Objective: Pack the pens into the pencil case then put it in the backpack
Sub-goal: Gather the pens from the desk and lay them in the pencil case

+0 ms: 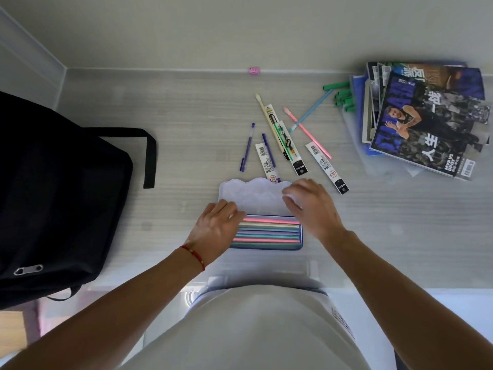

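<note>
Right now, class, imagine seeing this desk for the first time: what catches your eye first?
The open pencil case at the centre, striped in pastel colours, with both hands on its raised flap: left hand, right hand. Loose pens lie scattered beyond it. A black backpack fills the left, magazines the far right.

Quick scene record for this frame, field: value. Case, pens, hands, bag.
pencil case: flap open, coloured pens lined up inside
loose pens: scattered on desk beyond the case, several in wrappers
left hand: on the case's left end
right hand: on the flap's right side
backpack: black, at desk's left, apart from case
magazines: stacked far right
</note>
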Demonstrator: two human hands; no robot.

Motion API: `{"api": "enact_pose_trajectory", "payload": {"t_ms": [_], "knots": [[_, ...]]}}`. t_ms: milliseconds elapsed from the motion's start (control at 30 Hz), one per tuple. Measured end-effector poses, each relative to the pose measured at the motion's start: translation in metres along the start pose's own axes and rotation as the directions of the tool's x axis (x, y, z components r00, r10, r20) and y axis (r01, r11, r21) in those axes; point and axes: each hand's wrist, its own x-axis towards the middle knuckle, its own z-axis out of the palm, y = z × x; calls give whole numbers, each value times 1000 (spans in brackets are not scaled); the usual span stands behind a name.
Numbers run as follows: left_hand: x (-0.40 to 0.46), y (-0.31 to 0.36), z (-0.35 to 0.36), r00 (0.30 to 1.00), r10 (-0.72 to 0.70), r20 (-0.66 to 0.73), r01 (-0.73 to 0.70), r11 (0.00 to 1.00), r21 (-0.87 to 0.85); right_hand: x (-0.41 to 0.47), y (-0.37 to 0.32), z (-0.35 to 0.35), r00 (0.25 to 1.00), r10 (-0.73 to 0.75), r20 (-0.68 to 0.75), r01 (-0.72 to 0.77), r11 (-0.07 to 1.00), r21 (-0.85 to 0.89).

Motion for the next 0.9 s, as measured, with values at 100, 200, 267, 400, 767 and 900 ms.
{"api": "enact_pose_trajectory", "payload": {"t_ms": [100, 200, 267, 400, 767, 900], "knots": [[31, 5, -13, 985, -168, -39, 162, 978, -133, 45, -1, -7, 996, 91, -3, -91, 996, 1], [64, 5, -20, 955, -294, 46, 297, 929, -223, 94, -2, -3, 980, 197, 38, -196, 980, -24], [79, 5, -26, 950, -306, 62, 312, 930, -196, 123, 0, 5, 945, 315, 88, -306, 946, -109], [94, 9, -33, 955, -294, 44, 297, 939, -171, 152, 9, 21, 881, 461, 107, -436, 878, -198], [172, 16, -34, 471, -724, 504, 624, -130, -771, 105, 8, -27, 939, 105, 326, -239, 883, 404], [159, 22, -27, 428, -737, 524, 659, -142, -739, 129, 55, -35, 984, 115, 136, -152, 939, 309]]}}
